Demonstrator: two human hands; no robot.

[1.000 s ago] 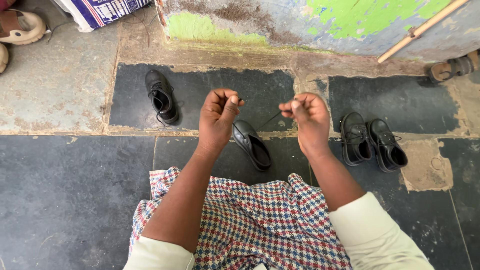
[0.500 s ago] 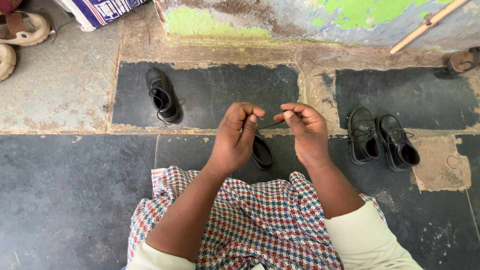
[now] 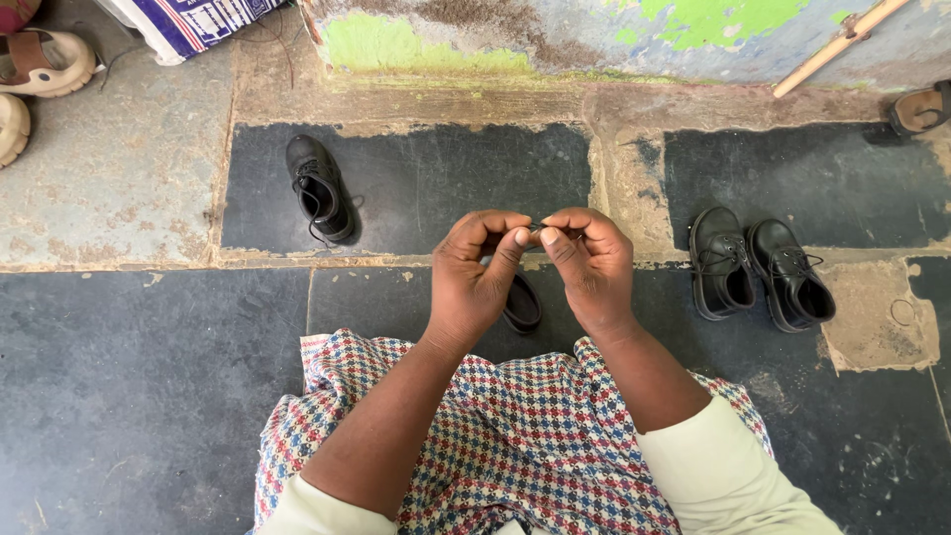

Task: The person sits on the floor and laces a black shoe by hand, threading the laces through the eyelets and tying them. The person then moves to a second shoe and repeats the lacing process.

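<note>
Fingers [image 3: 522, 236] of left hand [image 3: 475, 277] and right hand [image 3: 589, 267] pinched together on a thin dark lace end [image 3: 536, 227], held up just above the black shoe [image 3: 521, 303], likely for close working; another shoe pair [image 3: 758, 267] well right of it.

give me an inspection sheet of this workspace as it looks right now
surface: dark stone floor with worn pale patches.
job's things: one black shoe lies partly hidden behind the hands; something thin is pinched between the fingertips, too small to tell.
clutter: a lone black shoe to the left, a pair of black shoes to the right, tan sandals at top left.
hands: left hand and right hand raised together, fingertips meeting.
cables: nothing seen.
surroundings: peeling green-painted wall, wooden stick, checked cloth over the lap.
</note>
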